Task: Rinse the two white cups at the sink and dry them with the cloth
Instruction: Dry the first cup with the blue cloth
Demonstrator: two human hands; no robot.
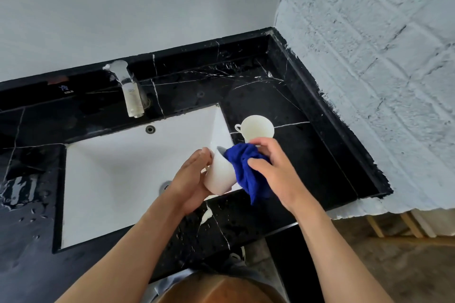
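My left hand [190, 181] grips a white cup [220, 176], tilted with its mouth toward the right, above the sink's right front corner. My right hand [272, 167] holds a blue cloth [247, 170]. Part of the cloth is pushed into the cup's mouth and the rest hangs down. The second white cup [258, 128] stands upright on the black counter just right of the sink, its handle pointing left, behind my right hand.
The white rectangular sink [118, 174] is set in a black marble counter [307, 145] with water drops on its left part. A metal tap [130, 93] stands behind the sink. White walls close the back and right sides.
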